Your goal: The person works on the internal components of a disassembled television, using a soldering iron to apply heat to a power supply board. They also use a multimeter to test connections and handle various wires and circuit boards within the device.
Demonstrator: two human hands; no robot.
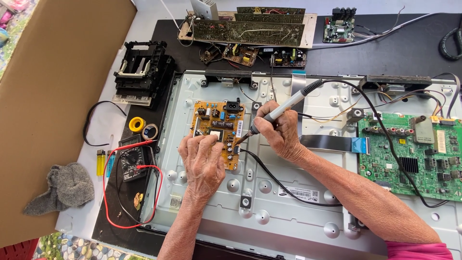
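Note:
A yellow power-supply circuit board (211, 123) lies screwed to the grey metal back panel (284, 212) of a flat screen. My left hand (203, 161) rests flat on the board's lower part, fingers spread, pressing it down. My right hand (279, 132) grips a grey soldering iron (288, 103) like a pen, its dark tip touching the board's right edge near small components. The iron's black cord (375, 120) loops away to the right over the panel.
A green main board (414, 154) sits at the panel's right. A black multimeter (132, 161) with red and black leads, a solder spool (137, 124), a yellow lighter (100, 162) and a grey rag (65, 188) lie left. Old boards (248, 31) and a black plastic frame (142, 72) lie behind.

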